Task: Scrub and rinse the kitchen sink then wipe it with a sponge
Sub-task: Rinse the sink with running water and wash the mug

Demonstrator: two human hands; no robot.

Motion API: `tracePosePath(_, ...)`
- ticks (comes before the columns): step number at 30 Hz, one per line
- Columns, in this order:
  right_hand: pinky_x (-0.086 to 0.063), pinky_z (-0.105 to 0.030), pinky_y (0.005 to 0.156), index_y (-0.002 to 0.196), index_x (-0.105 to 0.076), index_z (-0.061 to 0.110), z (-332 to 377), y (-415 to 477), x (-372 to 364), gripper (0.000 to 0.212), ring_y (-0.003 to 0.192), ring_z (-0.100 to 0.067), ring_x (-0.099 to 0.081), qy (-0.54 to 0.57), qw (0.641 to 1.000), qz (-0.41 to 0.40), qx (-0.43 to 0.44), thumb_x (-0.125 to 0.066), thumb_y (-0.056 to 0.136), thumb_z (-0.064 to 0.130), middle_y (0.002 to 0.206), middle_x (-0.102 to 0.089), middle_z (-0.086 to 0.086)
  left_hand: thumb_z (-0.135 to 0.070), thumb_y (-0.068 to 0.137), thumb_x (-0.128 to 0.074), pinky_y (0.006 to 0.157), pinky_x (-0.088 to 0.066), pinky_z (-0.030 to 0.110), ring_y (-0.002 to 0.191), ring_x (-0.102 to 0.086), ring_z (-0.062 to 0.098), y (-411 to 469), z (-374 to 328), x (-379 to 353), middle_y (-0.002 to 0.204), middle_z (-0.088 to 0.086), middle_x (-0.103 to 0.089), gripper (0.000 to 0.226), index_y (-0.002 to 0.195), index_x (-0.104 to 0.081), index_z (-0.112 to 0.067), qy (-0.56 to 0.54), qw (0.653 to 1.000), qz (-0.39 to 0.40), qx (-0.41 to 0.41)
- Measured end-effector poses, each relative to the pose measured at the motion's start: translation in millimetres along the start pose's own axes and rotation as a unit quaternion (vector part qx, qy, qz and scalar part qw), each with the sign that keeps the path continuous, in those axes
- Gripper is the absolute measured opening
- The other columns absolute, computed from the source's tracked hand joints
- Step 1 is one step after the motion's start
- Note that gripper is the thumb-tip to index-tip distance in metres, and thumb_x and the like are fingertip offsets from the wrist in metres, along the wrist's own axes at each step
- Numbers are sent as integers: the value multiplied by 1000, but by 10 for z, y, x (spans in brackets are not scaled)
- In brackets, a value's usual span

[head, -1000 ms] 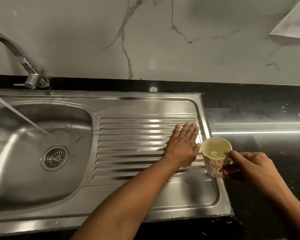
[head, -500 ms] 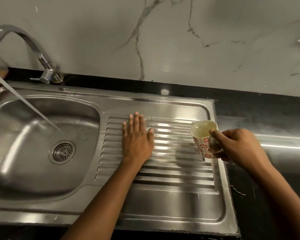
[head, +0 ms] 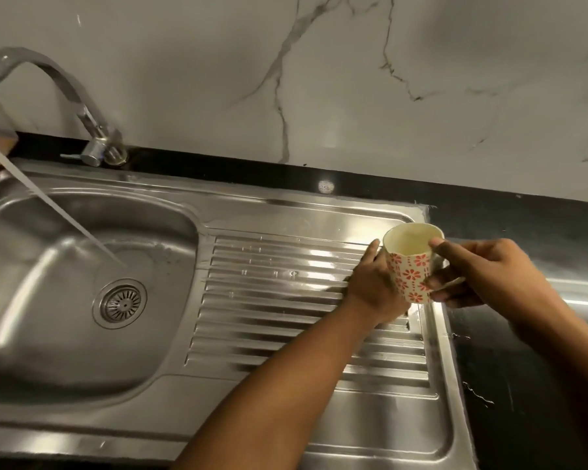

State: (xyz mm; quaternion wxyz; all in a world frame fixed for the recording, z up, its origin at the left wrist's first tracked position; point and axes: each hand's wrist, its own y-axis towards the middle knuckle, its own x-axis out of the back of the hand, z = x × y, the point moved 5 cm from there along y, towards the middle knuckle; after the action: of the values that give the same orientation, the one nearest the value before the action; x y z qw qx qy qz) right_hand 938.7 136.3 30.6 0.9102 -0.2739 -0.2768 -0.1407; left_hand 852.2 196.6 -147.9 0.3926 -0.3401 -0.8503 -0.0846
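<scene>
Head view, nearest first: my left hand [head: 370,286] lay flat on the wet drainboard [head: 269,300] by the right edge of the sink [head: 286,418], fingers partly hidden behind the cup [head: 409,266], which my right hand [head: 482,273] pinched upright. I judged rinsing underway; no sponge showed, so wiping remained. The sink's long axis ran along the back edge of the table [head: 523,385], bowl leftward under the running tap [head: 92,130].

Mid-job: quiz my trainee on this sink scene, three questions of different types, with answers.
1. True or false: water runs from the curved steel tap into the stainless steel sink basin.
2. The white cup with red flowers is gripped by: A) the right hand, B) a dish rack, C) nothing.
3. Fill in: the left hand is over the ribbed steel ___.
Key: 1 true; 2 A; 3 drainboard.
</scene>
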Motion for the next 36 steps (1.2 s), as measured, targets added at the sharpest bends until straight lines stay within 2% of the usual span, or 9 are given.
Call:
tracePosePath(3,-66,-43,69,88,-76,17,52,123,-6,41,62,-16,-77,-125,991,-15,38,-60,95,54,71,-78,2,-45,95,-63,124,-35,45,149,-38,32,68,-35,126,158,15,-43,77,158,-35,-13,82,996,-20,-16)
tracePosePath(6,-65,-36,65,86,-77,17,102,252,-79,45,57,-8,-74,-205,976,-16,69,-58,95,57,71,-77,4,-45,104,-44,131,-14,46,160,-14,29,10,186,362,173,11,-19,74,165,-17,-13,143,986,-82,12)
tracePosePath(10,-65,-39,69,85,-77,15,146,335,-231,45,59,-8,-74,-200,975,10,95,-59,96,55,73,-78,4,-52,108,-11,131,-6,49,161,2,28,-278,977,828,174,10,3,70,166,1,-13,196,967,-113,117)
tracePosePath(15,-66,-37,70,86,-77,15,261,369,-447,43,63,-11,-76,-162,979,50,111,-59,97,52,76,-79,4,-57,106,-3,131,-5,50,161,1,31,-916,1955,1470,174,13,4,75,165,3,-11,217,926,-176,252)
tracePosePath(19,-63,-31,66,82,-76,15,440,334,-592,43,60,-9,-75,-184,971,66,140,-58,100,50,73,-78,5,-58,105,-5,129,-2,56,160,6,37,-1242,2192,1636,172,22,8,80,163,9,-5,171,904,-158,360)
tracePosePath(25,-65,-39,72,90,-77,11,409,303,-654,39,67,-18,-78,-88,987,91,96,-61,100,45,77,-80,-1,-53,108,-15,130,1,54,160,12,33,-865,1357,1221,172,14,12,73,165,3,-12,204,942,-176,201)
tracePosePath(29,-64,-41,74,100,-75,8,258,280,-559,39,71,-26,-79,-14,996,80,22,-61,99,44,81,-80,-7,-51,98,-35,127,-12,61,161,-7,34,-260,752,578,173,8,-15,73,164,-17,-28,205,978,-16,28)
tracePosePath(32,-65,-43,73,95,-75,10,215,293,-505,38,69,-24,-79,-57,997,56,23,-60,100,45,77,-80,-4,-59,90,-21,127,-12,60,158,-20,33,-35,627,310,165,9,-36,77,162,-24,-31,240,968,72,-20)
tracePosePath(36,-66,-44,74,91,-74,12,261,389,-432,35,66,-22,-78,-83,995,27,39,-62,100,44,76,-79,-3,-49,102,-46,130,-11,53,160,-14,27,83,604,561,170,8,-28,71,164,-26,-18,243,969,-14,-43)
